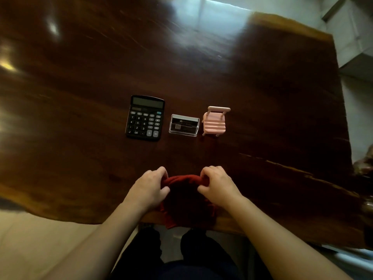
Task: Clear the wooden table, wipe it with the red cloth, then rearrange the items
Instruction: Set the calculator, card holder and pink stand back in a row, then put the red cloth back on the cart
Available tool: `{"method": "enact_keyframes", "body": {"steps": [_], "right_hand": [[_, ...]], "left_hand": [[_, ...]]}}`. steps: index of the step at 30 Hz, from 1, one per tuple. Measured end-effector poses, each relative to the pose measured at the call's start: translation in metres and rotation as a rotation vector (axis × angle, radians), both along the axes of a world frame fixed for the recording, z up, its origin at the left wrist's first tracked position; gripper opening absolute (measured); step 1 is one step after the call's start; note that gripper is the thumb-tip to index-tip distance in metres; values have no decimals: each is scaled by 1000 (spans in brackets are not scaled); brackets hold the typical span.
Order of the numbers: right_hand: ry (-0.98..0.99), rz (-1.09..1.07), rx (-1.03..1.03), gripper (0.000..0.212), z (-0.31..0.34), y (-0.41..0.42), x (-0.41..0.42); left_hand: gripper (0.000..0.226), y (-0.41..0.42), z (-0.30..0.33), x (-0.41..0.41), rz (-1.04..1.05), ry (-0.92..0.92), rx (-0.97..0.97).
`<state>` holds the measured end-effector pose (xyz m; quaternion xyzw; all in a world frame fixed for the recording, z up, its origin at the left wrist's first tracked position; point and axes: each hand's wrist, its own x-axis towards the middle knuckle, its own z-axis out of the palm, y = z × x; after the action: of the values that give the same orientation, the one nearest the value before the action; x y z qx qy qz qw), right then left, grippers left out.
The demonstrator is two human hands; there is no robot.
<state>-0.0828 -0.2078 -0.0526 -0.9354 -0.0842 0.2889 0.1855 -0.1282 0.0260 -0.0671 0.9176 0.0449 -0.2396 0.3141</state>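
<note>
The red cloth [184,199] lies bunched at the near edge of the dark wooden table [80,98], part of it hanging over the edge. My left hand [150,187] pinches its far left corner and my right hand [217,185] pinches its far right corner. Beyond the cloth, three items stand in a row at the table's middle: a black calculator [145,118] on the left, a clear card holder [184,125] with cards in the centre, and a small pink toy chair [215,121] on the right.
The table's irregular edge runs close along the near side and down the right side [341,118]. A pale floor [30,239] shows at the lower left. My legs in dark trousers [181,259] are under the near edge.
</note>
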Motion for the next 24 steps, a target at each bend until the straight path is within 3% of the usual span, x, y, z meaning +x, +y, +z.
{"method": "enact_keyframes", "body": {"steps": [5,12,24], "right_hand": [[153,-259,227,17,38,-7,-19],[31,-535,518,14,106,-7,-64],[-179,-996,944,12,189,-55,-159]], "left_hand": [[19,13,23,0,109,27,-361],[16,30,91,16,24,117,-747],[25,-43,182,21,-53,441,-1063]]}}
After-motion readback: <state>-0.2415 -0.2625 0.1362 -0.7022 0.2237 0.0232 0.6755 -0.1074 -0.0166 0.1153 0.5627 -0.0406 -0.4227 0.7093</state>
